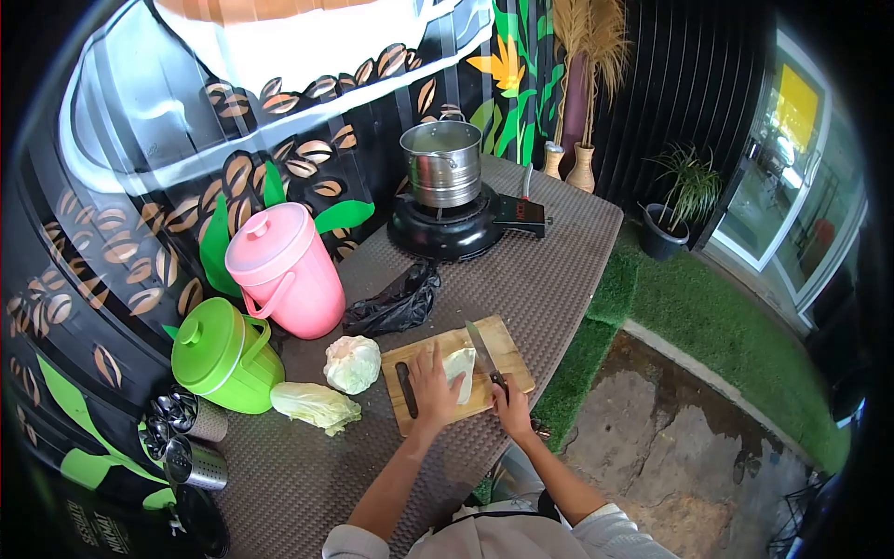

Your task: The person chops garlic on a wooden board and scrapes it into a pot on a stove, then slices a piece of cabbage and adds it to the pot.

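A wooden cutting board (pixel 503 345) lies on the table in front of me. On it is a pale green-white piece of cabbage (pixel 460 361). My left hand (pixel 433 387) rests over this piece, holding it against the board, with part of it hidden under the fingers. In my right hand (pixel 510 410) is the dark handle of a knife (pixel 485 350). Its blade points away from me, just right of the cabbage piece. Left of the board sit a round cabbage (pixel 353 364) and a longer napa cabbage (pixel 317 407).
A metal pot (pixel 441 168) stands on a black gas stove (pixel 445 228) at the table's far end. A black plastic bag (pixel 399 300) lies behind the board. Pink (pixel 291 270) and green (pixel 223 359) lidded jugs stand along the wall, near metal utensil holders (pixel 195 463).
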Tool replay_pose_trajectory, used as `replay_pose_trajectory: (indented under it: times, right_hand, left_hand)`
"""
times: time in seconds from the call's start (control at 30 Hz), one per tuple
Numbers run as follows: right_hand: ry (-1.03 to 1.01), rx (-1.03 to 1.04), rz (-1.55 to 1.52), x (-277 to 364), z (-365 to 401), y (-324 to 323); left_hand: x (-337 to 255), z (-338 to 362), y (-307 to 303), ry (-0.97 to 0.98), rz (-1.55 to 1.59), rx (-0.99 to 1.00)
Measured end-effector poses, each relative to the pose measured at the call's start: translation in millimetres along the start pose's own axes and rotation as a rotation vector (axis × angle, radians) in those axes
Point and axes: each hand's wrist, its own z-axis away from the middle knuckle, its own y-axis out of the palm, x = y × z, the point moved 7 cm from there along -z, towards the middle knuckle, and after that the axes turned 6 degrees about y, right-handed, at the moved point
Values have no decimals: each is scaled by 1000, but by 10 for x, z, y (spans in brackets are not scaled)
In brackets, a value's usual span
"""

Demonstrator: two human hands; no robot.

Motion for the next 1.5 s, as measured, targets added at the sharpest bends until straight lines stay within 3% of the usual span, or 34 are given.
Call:
replay_pose_trajectory:
  times: [0.03,0.13,0.17,0.23,0.37,0.43,0.63,0.73,0.83,1.2,1.5]
  right_hand:
    - [-43,-17,27,-26,20,-11]
    - [-85,-60,205,-78,56,-91]
    - [-82,-51,203,-90,62,-108]
    - [-48,14,256,-103,61,-129]
    - [-49,101,296,-63,98,-164]
    - [-67,109,333,-11,141,-170]
    - [-64,126,630,-65,332,29]
    - [-131,135,726,-28,374,113]
    - [-47,193,838,-41,377,182]
    - [13,321,874,22,130,284]
    - [-27,308,885,80,-77,505]
  left_hand:
    - [-56,55,-16,-2,-1,2]
    - [-85,322,296,-138,188,410]
    - [-39,388,360,-146,184,412]
    - [-128,435,369,75,203,273]
    - [111,382,602,209,241,328]
    - [160,326,609,140,332,371]
    - [171,346,567,214,438,225]
    - [212,353,565,116,515,160]
    - [230,362,562,113,546,163]
    - [295,378,638,56,682,272]
    - [269,384,618,61,577,205]
